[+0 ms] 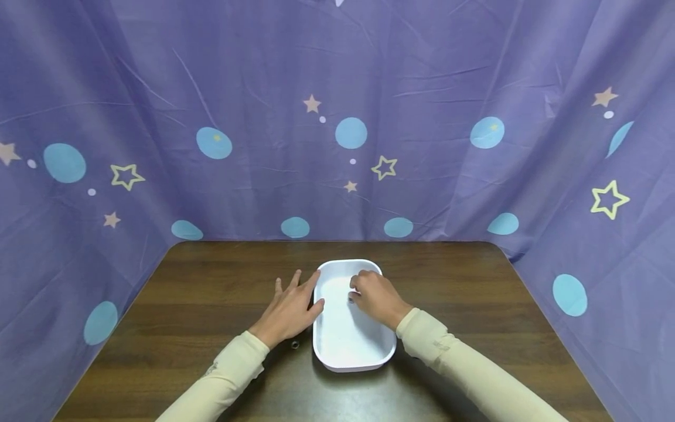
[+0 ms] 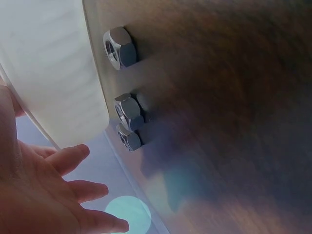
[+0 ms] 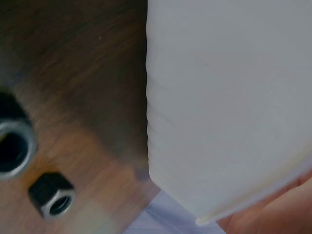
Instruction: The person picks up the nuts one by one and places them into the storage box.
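A white rectangular tray (image 1: 345, 346) stands on the wooden table. Its left rim is touched by my left hand (image 1: 287, 313), with the fingers spread and fairly straight. My right hand (image 1: 378, 298) reaches over the right rim into the tray, its fingers bent. A small metal nut (image 1: 351, 300) shows beside the right thumb tip; whether it is pinched or lies in the tray is unclear. In the left wrist view, a large hex nut (image 2: 120, 48), a middle nut (image 2: 128, 112) and a smaller nut (image 2: 128, 137) stand along the tray's wall.
Another nut (image 1: 295, 344) is visible on the table near the left wrist. The right wrist view shows a big nut (image 3: 14, 141) and a smaller one (image 3: 52, 195) on the wood beside the tray. Behind the table (image 1: 211, 293) hangs a purple curtain (image 1: 422, 146).
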The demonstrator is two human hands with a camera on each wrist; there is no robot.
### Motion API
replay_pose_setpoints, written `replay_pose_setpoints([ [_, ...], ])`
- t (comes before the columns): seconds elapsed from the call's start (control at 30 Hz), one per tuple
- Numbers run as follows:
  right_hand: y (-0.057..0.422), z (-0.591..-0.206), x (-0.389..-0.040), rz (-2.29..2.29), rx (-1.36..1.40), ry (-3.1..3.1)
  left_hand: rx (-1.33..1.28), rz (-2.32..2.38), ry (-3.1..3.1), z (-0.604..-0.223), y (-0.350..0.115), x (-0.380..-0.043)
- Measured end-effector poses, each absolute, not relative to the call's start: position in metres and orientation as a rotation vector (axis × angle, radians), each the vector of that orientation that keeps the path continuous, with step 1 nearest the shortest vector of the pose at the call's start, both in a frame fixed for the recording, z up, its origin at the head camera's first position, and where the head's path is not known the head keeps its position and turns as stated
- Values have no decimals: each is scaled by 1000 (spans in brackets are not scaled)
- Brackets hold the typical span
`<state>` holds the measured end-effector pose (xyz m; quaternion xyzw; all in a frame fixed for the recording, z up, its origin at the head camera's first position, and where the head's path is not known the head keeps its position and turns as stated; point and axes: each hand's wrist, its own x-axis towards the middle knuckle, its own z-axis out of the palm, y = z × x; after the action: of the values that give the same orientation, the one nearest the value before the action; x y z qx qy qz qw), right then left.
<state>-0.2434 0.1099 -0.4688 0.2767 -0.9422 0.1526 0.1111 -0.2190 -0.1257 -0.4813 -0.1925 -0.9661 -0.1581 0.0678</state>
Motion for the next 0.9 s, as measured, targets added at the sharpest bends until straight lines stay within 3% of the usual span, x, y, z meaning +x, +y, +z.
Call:
replay_pose_setpoints([
  [0.9,141,-460,-226,586,845,-2534,-577,-532,-2964,-477,-125,-217],
])
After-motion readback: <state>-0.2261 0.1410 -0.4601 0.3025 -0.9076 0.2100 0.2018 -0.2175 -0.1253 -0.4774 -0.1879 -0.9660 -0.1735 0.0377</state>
